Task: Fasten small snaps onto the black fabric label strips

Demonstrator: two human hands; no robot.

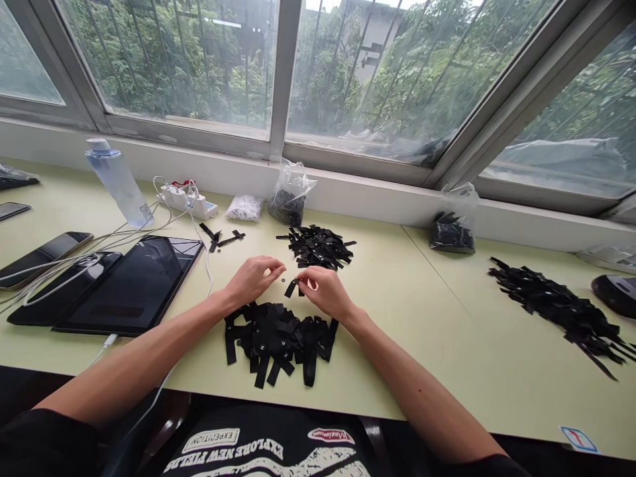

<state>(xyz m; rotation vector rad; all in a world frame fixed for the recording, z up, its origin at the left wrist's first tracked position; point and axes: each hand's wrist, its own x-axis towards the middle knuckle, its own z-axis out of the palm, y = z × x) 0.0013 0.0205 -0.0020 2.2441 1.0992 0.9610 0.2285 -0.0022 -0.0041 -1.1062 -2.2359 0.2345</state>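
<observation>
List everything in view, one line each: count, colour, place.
label piles: three, black; one under the hands, one behind them, one far right
loose label: one, black, pinched at right fingertips
bags: three; two with black contents by the sill, one whitish
bottle: one, clear blue, back left
power strip: one, white, beside bottle
tablets: two, black, left
phones: two, dark, far left
table: one, pale yellow-green
left hand: empty fingertips near label
right hand: holding loose label
</observation>
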